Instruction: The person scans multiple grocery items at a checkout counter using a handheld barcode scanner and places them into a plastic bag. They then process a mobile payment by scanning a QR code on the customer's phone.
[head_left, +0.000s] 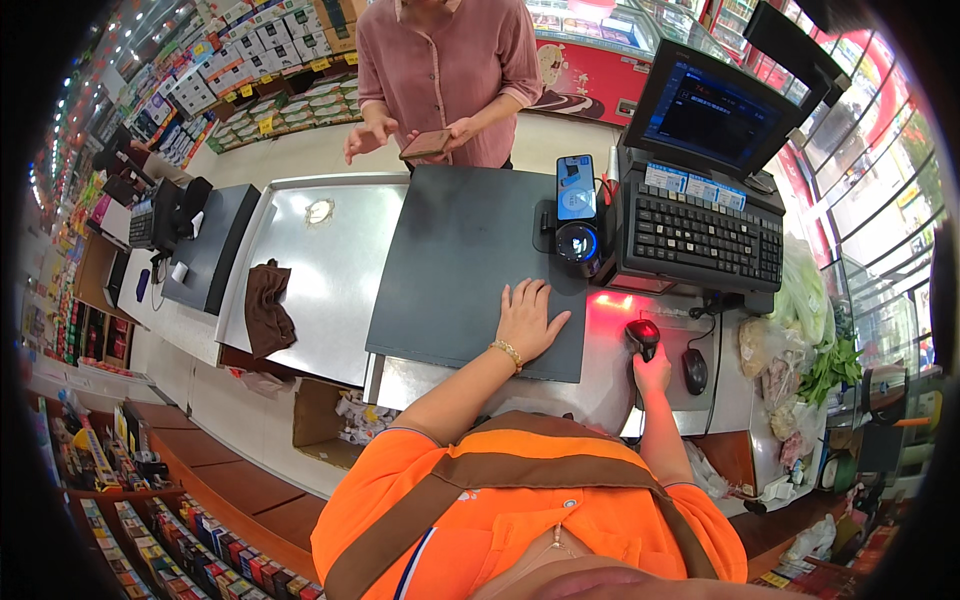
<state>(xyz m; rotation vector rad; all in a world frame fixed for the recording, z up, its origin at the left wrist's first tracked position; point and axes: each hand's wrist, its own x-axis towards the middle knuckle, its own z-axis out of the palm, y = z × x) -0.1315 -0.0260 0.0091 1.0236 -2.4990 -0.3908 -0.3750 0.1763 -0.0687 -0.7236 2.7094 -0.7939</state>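
Note:
My right hand grips the handle of a barcode scanner, whose head glows red over the metal counter. Just right of it lies a black computer mouse. My left hand rests palm down, fingers spread, on a flat dark grey panel; a beaded bracelet circles the wrist. Beyond the scanner stand a black keyboard and a lit checkout monitor. A small payment terminal with a lit screen and a round glowing reader is at the panel's far right edge.
Across the counter a person in a pink shirt holds a phone. A brown cloth lies on the metal counter to the left. Bagged vegetables crowd the right side. A cardboard box sits below the counter.

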